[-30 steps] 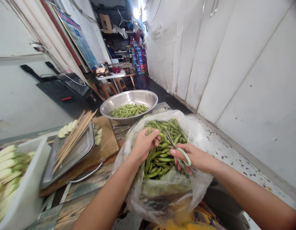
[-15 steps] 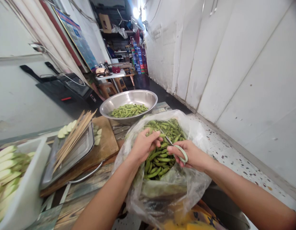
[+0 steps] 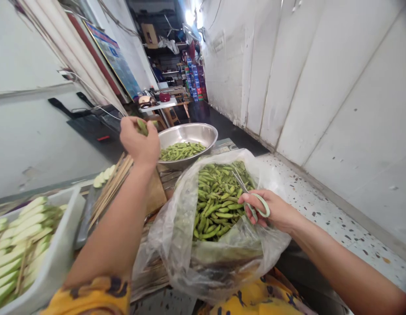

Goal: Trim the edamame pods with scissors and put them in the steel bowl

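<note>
A clear plastic bag (image 3: 176,245) full of green bean pods (image 3: 216,197) lies open in front of me. My right hand (image 3: 271,212) rests at the bag's right edge, closed on pale green scissors (image 3: 252,199) whose blades point up over the pods. My left hand (image 3: 140,142) is raised beside the rim of a steel bowl (image 3: 196,131), its fingers pinched on a green pod (image 3: 143,127). The bowl holds a layer of cut pods (image 3: 181,151).
Bamboo skewers (image 3: 111,186) lie on a metal tray over a wooden board at the left. A white tub (image 3: 55,262) of pale sliced vegetable sticks stands at the near left. A speckled counter (image 3: 321,214) runs along the white wall on the right.
My left hand has lifted out of the bag with a pod and moved up and left to the steel bowl. My right hand stays at the bag with the scissors.
</note>
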{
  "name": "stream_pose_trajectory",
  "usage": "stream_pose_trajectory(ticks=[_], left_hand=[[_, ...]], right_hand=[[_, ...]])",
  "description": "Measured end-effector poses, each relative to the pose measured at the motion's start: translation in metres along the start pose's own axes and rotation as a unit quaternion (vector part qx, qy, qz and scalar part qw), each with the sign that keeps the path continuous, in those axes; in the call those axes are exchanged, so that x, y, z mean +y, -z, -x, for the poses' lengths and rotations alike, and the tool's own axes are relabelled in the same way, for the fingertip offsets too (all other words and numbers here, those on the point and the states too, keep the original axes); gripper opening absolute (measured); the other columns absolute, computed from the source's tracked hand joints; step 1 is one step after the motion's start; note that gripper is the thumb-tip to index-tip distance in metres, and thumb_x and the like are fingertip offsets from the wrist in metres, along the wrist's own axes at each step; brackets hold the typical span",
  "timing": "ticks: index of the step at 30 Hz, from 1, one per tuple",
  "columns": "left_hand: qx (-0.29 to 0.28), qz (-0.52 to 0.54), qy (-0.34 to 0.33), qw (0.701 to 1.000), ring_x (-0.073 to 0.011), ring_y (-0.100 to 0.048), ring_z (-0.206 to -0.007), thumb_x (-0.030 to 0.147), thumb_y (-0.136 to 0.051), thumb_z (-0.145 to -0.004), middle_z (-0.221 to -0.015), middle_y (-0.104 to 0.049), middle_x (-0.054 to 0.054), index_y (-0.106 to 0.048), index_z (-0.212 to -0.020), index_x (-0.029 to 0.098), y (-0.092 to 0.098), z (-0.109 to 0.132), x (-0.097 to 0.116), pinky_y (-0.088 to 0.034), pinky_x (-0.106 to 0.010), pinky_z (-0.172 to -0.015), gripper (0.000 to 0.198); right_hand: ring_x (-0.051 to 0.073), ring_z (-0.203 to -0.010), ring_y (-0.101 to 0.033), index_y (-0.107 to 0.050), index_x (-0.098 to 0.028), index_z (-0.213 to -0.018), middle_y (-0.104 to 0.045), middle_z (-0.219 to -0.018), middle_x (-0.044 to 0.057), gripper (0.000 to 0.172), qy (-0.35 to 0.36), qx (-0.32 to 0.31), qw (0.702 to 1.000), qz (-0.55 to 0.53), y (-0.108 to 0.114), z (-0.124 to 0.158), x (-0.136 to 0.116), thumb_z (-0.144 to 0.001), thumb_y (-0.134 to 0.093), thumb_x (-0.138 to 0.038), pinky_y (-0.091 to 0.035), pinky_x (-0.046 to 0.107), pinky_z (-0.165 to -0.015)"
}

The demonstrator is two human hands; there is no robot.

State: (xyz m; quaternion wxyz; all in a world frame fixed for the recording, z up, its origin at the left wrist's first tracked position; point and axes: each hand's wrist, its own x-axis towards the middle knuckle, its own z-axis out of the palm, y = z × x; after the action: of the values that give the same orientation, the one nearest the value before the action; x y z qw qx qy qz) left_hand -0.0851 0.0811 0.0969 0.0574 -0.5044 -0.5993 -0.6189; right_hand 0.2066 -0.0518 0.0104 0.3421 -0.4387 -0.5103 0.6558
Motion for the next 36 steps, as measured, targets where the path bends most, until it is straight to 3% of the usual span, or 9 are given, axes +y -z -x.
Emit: stream_pose_trajectory(ticks=[4,7,10,14,18,22,26,32,36], left_hand=[[-0.145,-0.149,-0.027,0.978,-0.0322,-0.047,-0.119,0.036,-0.071,-0.067,-0.123,-0.053,-0.02,-0.052,-0.109,0.011,-0.039,-0.037,-0.034,-0.036,-0.045,-0.101,0.052],[-0.211,-0.184,-0.031,0.96,-0.0374,-0.034,-0.131,0.047,-0.07,-0.066,-0.14,-0.039,-0.023,-0.047,-0.127,0.011,-0.047,-0.03,-0.032,-0.029,-0.049,-0.105,0.075],[-0.305,-0.164,-0.092,0.933,-0.0329,-0.052,-0.112,0.046,-0.066,-0.069,-0.115,-0.062,-0.017,-0.062,-0.11,0.014,-0.037,0.008,-0.003,-0.038,-0.04,-0.095,0.053],[-0.576,-0.062,-0.156,0.8,-0.0189,-0.057,-0.06,0.048,-0.065,-0.071,-0.068,-0.067,-0.005,-0.07,-0.068,0.02,-0.02,0.089,0.04,-0.04,-0.027,-0.062,0.028],[-0.573,-0.085,-0.217,0.786,-0.0192,-0.054,-0.057,0.042,-0.069,-0.07,-0.063,-0.064,-0.006,-0.069,-0.071,0.019,-0.017,0.143,0.045,-0.033,-0.027,-0.055,0.023],[-0.618,-0.027,-0.184,0.764,-0.0186,-0.056,-0.063,0.026,-0.071,-0.067,-0.072,-0.064,-0.002,-0.067,-0.102,0.021,-0.02,0.144,0.032,-0.034,-0.025,-0.057,0.035],[-0.656,0.078,-0.085,0.746,-0.0162,-0.057,-0.065,0.024,-0.065,-0.073,-0.073,-0.065,-0.001,-0.069,-0.099,0.02,-0.018,0.132,0.026,-0.039,-0.023,-0.061,0.027],[-0.597,0.205,0.144,0.762,-0.0154,-0.061,-0.067,0.028,-0.07,-0.068,-0.078,-0.07,-0.004,-0.071,-0.093,0.017,-0.013,0.126,0.035,-0.045,-0.022,-0.061,0.028],[-0.59,0.212,0.169,0.761,-0.012,-0.054,-0.052,0.026,-0.073,-0.063,-0.064,-0.066,-0.001,-0.072,-0.084,0.017,-0.011,0.126,0.044,-0.04,-0.02,-0.05,0.023]], right_hand=[[0.008,-0.043,-0.05,-0.06,-0.012,-0.085,-0.055,-0.056,-0.001,0.046,0.008,-0.013,1.0,-0.008,-0.002,0.002,0.003,-0.077,-0.064,-0.057,-0.031,0.015,-0.031],[0.008,-0.043,-0.049,-0.06,-0.013,-0.084,-0.055,-0.056,-0.001,0.046,0.002,-0.003,1.0,-0.018,0.001,0.004,0.003,-0.076,-0.064,-0.058,-0.03,0.015,-0.03],[0.009,-0.043,-0.051,-0.061,-0.013,-0.085,-0.055,-0.057,-0.001,0.046,0.0,0.003,1.0,-0.028,0.004,0.005,0.001,-0.075,-0.065,-0.058,-0.03,0.015,-0.031],[0.009,-0.043,-0.051,-0.06,-0.014,-0.083,-0.056,-0.056,-0.001,0.045,-0.002,0.007,0.999,-0.038,0.006,0.003,0.0,-0.073,-0.067,-0.057,-0.03,0.016,-0.031],[0.009,-0.043,-0.051,-0.059,-0.014,-0.08,-0.056,-0.055,-0.002,0.042,0.005,0.0,0.999,-0.041,0.005,0.003,0.003,-0.074,-0.068,-0.055,-0.029,0.016,-0.03],[0.009,-0.043,-0.052,-0.06,-0.014,-0.082,-0.056,-0.055,-0.002,0.045,-0.001,-0.002,1.0,-0.028,0.005,0.003,0.004,-0.075,-0.065,-0.058,-0.03,0.016,-0.03],[0.01,-0.043,-0.052,-0.058,-0.014,-0.082,-0.055,-0.055,-0.002,0.049,-0.022,0.002,1.0,-0.013,0.004,0.002,0.002,-0.073,-0.066,-0.061,-0.031,0.015,-0.029],[0.011,-0.047,-0.054,-0.053,-0.016,-0.074,-0.056,-0.059,-0.001,0.047,-0.029,0.023,0.999,0.019,0.001,-0.003,-0.002,-0.069,-0.07,-0.059,-0.035,0.016,-0.028],[0.009,-0.044,-0.051,-0.054,-0.016,-0.069,-0.054,-0.056,-0.003,0.045,-0.02,0.02,0.998,0.051,-0.002,-0.005,-0.005,-0.068,-0.072,-0.057,-0.033,0.016,-0.027]])
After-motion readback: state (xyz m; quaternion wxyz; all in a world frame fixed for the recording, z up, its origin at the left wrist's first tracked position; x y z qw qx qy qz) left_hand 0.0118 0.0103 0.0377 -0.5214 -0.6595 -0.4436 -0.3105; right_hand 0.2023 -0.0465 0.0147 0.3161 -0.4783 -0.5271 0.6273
